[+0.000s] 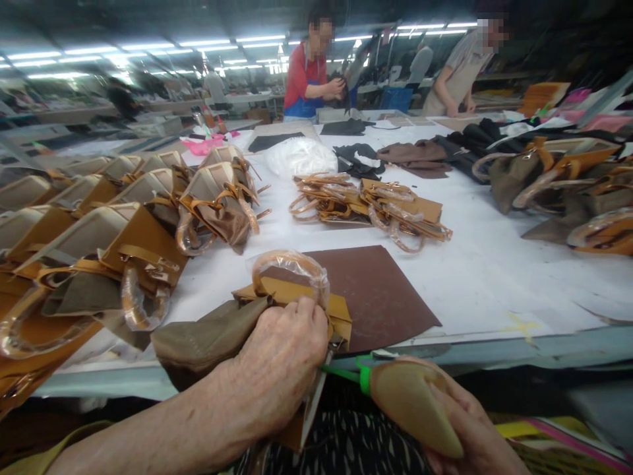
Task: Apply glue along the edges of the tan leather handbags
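My left hand (289,349) is closed on a tan handbag (339,313) at the table's front edge. The bag has a plastic-wrapped loop handle (291,264) standing up and an olive-brown cloth part (208,336) spread to the left. In my right hand (465,415) is a tan squeeze bottle (415,402) with a green cap and a long green nozzle. The nozzle's tip points left, close by the bag's lower edge and my left hand; whether it touches cannot be made out. Beneath the bag lies a dark brown sheet (380,297).
Rows of tan handbags (143,237) fill the left side of the white table (475,264). Flat tan bag parts with wrapped handles (366,204) lie beyond the brown sheet. More bags (558,178) sit at the right. Two co-workers (301,79) stand across the table.
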`<state>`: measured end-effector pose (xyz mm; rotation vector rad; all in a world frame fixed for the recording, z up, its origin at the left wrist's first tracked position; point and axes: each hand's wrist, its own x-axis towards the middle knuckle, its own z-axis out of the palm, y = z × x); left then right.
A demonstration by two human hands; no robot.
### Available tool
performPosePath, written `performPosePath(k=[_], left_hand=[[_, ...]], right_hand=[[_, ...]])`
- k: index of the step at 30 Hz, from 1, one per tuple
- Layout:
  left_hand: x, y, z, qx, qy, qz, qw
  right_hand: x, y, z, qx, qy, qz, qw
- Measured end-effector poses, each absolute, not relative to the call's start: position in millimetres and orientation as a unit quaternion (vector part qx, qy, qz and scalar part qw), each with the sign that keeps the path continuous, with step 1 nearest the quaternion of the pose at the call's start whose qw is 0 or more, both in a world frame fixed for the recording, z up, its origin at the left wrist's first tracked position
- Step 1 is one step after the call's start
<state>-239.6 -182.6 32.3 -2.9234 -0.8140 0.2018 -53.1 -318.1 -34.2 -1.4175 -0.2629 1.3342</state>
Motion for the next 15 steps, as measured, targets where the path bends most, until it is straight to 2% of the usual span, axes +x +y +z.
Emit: performPosePath(k=[5,15], left_hand=[[-235,-176,30,-0.955,-0.282,0.086,0.03],[-243,-164,21,-0.954,-0.297,0.041,0.003]], right_hand=[[-37,-303,-61,-0.581,-0.172,0.573,0.552],[-12,-289,-73,-0.561,-0.281,0.578,0.521]])
